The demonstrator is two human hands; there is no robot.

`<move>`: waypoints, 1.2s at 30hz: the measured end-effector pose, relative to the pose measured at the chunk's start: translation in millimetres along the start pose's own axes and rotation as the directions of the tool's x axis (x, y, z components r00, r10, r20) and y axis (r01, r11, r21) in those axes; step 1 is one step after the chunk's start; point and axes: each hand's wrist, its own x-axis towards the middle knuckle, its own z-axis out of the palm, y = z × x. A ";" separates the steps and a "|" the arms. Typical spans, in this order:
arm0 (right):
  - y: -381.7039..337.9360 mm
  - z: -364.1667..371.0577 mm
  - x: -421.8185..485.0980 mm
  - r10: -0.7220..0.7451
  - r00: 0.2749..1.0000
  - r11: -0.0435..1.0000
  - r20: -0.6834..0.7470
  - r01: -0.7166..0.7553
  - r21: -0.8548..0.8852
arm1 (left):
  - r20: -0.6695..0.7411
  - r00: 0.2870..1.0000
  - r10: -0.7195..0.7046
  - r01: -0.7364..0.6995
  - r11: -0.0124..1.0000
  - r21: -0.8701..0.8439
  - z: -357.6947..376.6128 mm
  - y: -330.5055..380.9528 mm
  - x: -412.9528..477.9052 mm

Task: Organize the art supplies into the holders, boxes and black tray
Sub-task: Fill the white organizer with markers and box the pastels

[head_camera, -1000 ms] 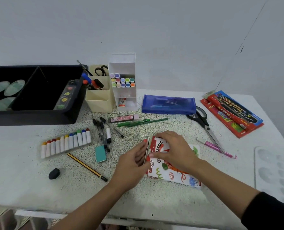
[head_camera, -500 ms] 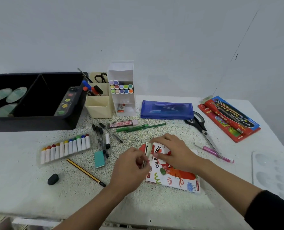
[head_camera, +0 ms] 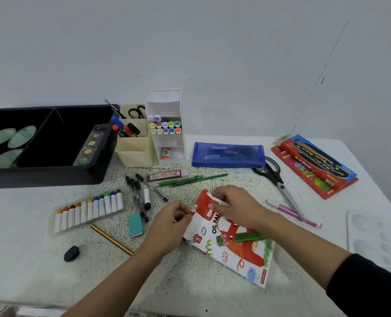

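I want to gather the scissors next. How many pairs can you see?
2. One pair stands handles-up in the cream holder; the other lies on the table right of the blue pouch. Others may be hidden.

One head-worn wide-angle view looks forward and down, close over the white speckled desk [head_camera: 41,271] toward the wall.

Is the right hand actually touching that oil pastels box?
Touching. The head view shows the right hand pinching a flap at the far end of the oil pastels box.
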 end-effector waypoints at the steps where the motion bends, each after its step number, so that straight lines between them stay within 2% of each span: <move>1: -1.9 -0.8 0.0 0.014 1.000 1.000 0.010 -0.014 0.017 | -0.003 1.000 0.005 -0.005 1.000 0.011 -0.5 0.5 0.5; 5: -6.9 -5.0 -3.3 0.055 0.997 0.990 0.051 -0.061 0.127 | -0.014 0.999 0.044 -0.043 0.998 0.044 -0.9 -0.1 1.2; 9: -12.9 -12.9 -7.7 0.171 0.985 0.823 0.029 -0.159 0.545 | -0.055 0.989 0.135 -0.133 0.990 0.050 -7.8 8.5 3.3; 14: -25.3 -21.5 -11.2 0.169 0.967 0.758 -0.192 -0.003 0.652 | -0.138 0.935 0.327 -0.306 0.939 0.154 -17.6 27.3 14.7; 20: -54.1 -37.8 -25.6 0.152 0.929 0.498 -0.338 0.224 0.838 | -0.077 0.979 0.189 -0.201 0.962 -0.188 -35.3 65.0 15.6; 23: -64.1 -43.3 -32.9 0.092 0.925 0.450 -0.369 0.292 0.844 | -0.075 0.966 0.246 -0.257 0.939 -0.230 -46.8 87.5 10.2; 27: -63.5 -44.7 -34.7 -0.007 0.887 0.630 -0.461 0.362 0.687 | -0.100 0.943 0.318 -0.330 0.932 -0.150 -54.7 104.7 6.1; 31: -50.8 -42.3 -32.3 -0.184 0.837 0.841 -0.515 0.406 0.359 | -0.098 0.946 0.309 -0.321 0.936 -0.148 -48.8 97.3 4.9; 36: -48.0 -44.8 -34.6 -0.276 0.813 0.917 -0.512 0.383 0.115 | -0.115 0.938 0.327 -0.344 0.917 -0.200 -46.1 88.7 5.6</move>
